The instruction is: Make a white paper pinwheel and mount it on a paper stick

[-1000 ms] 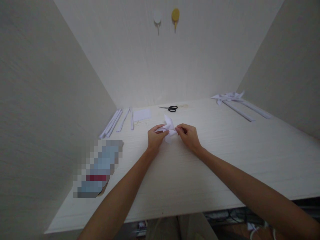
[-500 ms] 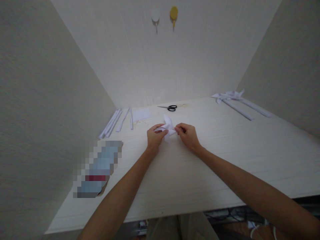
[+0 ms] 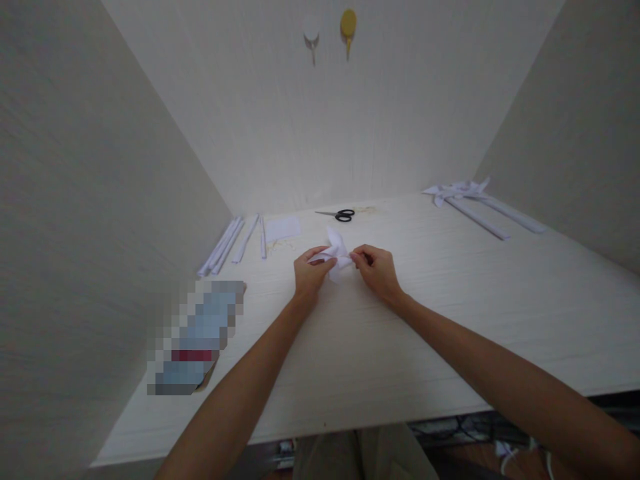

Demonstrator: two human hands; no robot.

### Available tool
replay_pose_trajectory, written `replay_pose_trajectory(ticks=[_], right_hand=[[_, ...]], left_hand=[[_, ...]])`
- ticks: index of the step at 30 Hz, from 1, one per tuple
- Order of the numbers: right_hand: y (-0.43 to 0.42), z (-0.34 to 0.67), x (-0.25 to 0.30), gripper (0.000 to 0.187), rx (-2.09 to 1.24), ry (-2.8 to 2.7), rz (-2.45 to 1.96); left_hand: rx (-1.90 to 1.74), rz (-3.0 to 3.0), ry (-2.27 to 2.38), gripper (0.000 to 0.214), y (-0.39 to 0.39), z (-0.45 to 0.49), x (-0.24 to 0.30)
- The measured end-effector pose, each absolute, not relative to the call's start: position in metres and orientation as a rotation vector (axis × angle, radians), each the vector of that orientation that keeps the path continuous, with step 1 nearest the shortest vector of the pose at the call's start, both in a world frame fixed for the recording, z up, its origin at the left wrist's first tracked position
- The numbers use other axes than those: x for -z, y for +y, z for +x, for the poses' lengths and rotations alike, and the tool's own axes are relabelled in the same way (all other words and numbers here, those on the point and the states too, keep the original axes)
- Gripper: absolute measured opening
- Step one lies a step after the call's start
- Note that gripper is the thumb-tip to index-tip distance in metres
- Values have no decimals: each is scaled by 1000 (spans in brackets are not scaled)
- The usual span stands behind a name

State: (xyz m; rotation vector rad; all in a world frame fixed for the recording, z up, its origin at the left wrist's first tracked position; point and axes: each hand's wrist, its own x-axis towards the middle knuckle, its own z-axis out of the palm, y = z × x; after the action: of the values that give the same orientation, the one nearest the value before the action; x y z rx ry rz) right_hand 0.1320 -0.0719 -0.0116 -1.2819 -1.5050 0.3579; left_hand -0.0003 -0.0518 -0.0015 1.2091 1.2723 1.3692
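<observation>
A pale wooden table [image 3: 450,320], walled in by plain panels on three sides, carries the folded paper [image 3: 336,255] at its middle. The left hand [image 3: 310,272] and right hand [image 3: 376,270] pinch that paper from either side, fingers closed on it. Beyond the paper lie scissors [image 3: 340,215]; paper strips [image 3: 231,244] lie to its left.

Colours only. The folded paper piece [image 3: 336,253] between the left hand [image 3: 309,272] and the right hand [image 3: 377,270] is showing white. The table [image 3: 450,313] is appearing pale cream with a faint wood grain. The scissors [image 3: 340,215] are showing black handles and grey blades. The paper strips [image 3: 235,243] at far left, the small sheet [image 3: 283,228] and the folded paper shapes [image 3: 475,200] at far right are reading white. On the cream wall, one hook [image 3: 311,33] is showing white, the other hook [image 3: 348,25] yellow.
</observation>
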Motion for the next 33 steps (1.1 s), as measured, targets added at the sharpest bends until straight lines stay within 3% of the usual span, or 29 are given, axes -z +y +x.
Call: replay_pose_trajectory(ticks=[33], right_hand=[[-70,130,13,18,-226,-1580,-1297]], left_hand=[[-1352,1270,1284,35,-52,-1,1]])
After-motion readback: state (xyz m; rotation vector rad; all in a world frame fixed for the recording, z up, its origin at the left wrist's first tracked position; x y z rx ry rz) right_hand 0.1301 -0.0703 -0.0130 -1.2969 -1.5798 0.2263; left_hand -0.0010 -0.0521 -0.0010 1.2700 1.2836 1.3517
